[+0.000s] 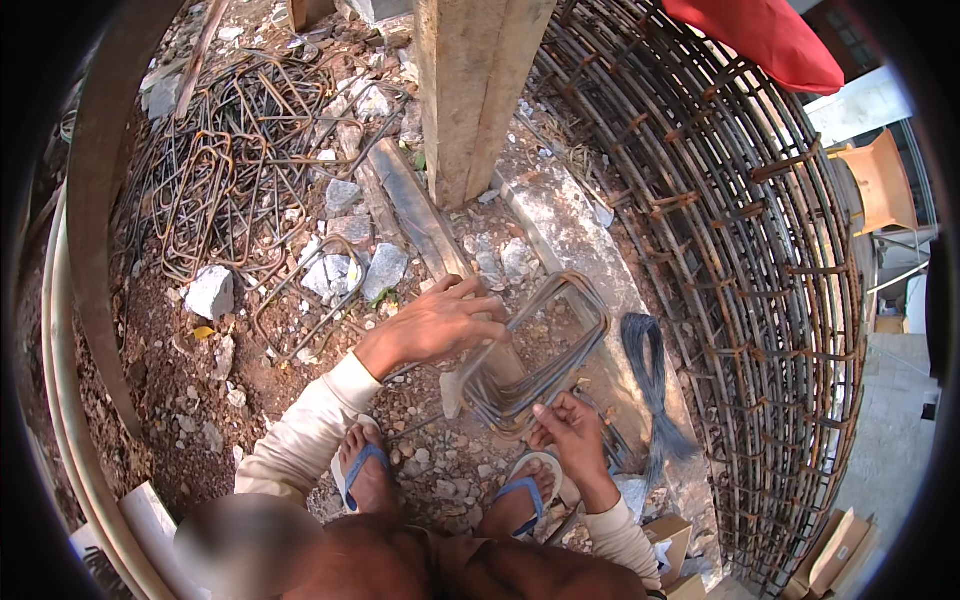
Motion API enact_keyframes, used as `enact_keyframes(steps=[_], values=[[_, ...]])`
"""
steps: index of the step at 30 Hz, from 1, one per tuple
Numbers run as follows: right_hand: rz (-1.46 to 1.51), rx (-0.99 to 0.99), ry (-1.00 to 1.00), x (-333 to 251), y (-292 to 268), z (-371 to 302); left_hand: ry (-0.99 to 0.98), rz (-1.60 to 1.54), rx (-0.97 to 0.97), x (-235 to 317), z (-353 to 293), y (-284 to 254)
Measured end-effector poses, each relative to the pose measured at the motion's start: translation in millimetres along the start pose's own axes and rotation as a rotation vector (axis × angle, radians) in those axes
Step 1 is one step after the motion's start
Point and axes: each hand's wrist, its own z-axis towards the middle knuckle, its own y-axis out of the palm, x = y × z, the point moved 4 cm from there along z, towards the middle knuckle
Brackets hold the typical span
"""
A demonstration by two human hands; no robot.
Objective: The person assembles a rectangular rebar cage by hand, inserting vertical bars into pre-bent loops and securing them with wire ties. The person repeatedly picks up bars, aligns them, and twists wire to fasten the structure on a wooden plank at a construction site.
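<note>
A stack of bent rebar stirrups, roughly rectangular, lies in front of me, its left part blurred. My left hand reaches over the stack's left side with fingers apart and palm down, holding nothing that I can see. At the stack's near right corner, my right hand is closed, thumb pressed toward the curled fingers. Whatever it may pinch is too small to make out. To the right of the stirrups, a looped bundle of thin dark tie wire rests on a concrete ledge.
A tangled heap of stirrups covers the rubble at far left. Ahead stands a thick wooden post, with a timber plank at its foot. Long rebar cages curve along the right. Broken concrete lies about my sandalled feet.
</note>
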Motion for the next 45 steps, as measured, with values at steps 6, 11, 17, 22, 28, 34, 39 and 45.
enact_keyframes(steps=[6,11,17,22,28,34,39,45], values=[[-0.027,-0.009,-0.010,0,0,10,0.065,-0.140,0.113,-15,4,13],[-0.001,0.019,-0.010,-1,4,10,-0.005,-0.184,0.327,-20,-10,8],[-0.030,0.041,-0.025,-4,3,9,-0.695,0.099,0.725,-62,-109,11],[-0.012,0.076,-0.006,-3,-2,8,-0.954,0.191,0.613,-93,-172,40],[-0.082,0.249,-0.240,-26,-26,7,-0.870,0.139,0.891,-91,-169,6],[-0.249,0.284,-0.582,-77,-18,-3,-0.696,-0.315,1.217,-38,-176,-75],[-0.225,-0.085,-0.557,-108,34,13,-0.224,-0.671,1.169,10,-138,-99],[-0.527,-0.299,-0.723,-116,86,11,-0.054,-1.139,1.155,26,-106,-92]])
